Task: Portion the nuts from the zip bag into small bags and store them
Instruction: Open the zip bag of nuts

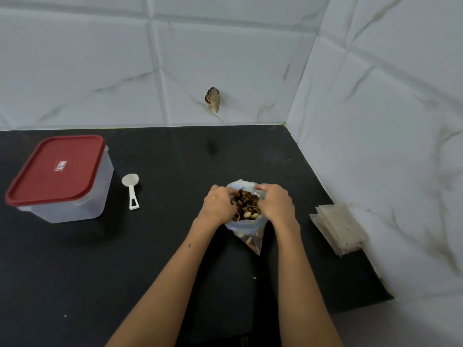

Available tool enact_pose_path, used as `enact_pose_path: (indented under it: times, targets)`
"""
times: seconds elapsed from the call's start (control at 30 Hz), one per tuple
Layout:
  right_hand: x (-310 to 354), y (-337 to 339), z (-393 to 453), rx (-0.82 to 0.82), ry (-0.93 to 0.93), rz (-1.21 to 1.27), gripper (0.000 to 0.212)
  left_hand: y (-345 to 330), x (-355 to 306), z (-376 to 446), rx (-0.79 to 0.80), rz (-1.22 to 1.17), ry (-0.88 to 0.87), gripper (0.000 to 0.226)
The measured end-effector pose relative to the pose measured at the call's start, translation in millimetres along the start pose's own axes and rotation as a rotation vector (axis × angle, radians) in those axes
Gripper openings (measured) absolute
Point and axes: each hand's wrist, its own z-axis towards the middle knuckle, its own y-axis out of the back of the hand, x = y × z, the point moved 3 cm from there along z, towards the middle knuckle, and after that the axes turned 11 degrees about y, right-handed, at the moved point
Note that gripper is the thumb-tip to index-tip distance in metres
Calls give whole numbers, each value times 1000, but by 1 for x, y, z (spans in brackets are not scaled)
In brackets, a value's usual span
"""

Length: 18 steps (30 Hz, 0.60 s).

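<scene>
A clear zip bag point(250, 230) stands on the black counter point(150, 246), its mouth pulled wide. Brown and pale nuts point(246, 204) show inside. My left hand point(219, 204) grips the left rim of the bag's mouth and my right hand point(276, 202) grips the right rim. A stack of small empty bags point(339, 229) lies to the right of the zip bag, against the wall. A white plastic scoop point(131, 189) lies on the counter to the left, apart from both hands.
A translucent storage box with a shut red lid point(57, 169) stands at the left of the counter. Tiled walls point(225, 58) close the back and right sides. A small hole or stuck scrap point(213, 99) marks the back wall.
</scene>
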Motion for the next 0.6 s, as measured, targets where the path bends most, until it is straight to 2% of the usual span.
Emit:
enact_pose_path:
  times: [0.17, 0.23, 0.37, 0.43, 0.6]
  targets:
    - [7, -2, 5, -102, 43, -90, 50, -4, -1, 1, -16, 42, -40, 57]
    - [9, -4, 5, -77, 59, -93, 51, -4, -1, 3, 21, 36, -34, 55]
    - [8, 0, -1, -6, 47, 136, 57, 6, -1, 0, 40, -38, -6, 52]
    - [7, 4, -12, 11, 2, 184, 56, 8, 2, -4, 36, -52, 58, 56]
    - [4, 4, -39, 146, -232, 166, 56, 0, 4, -20, 137, -159, 181, 60]
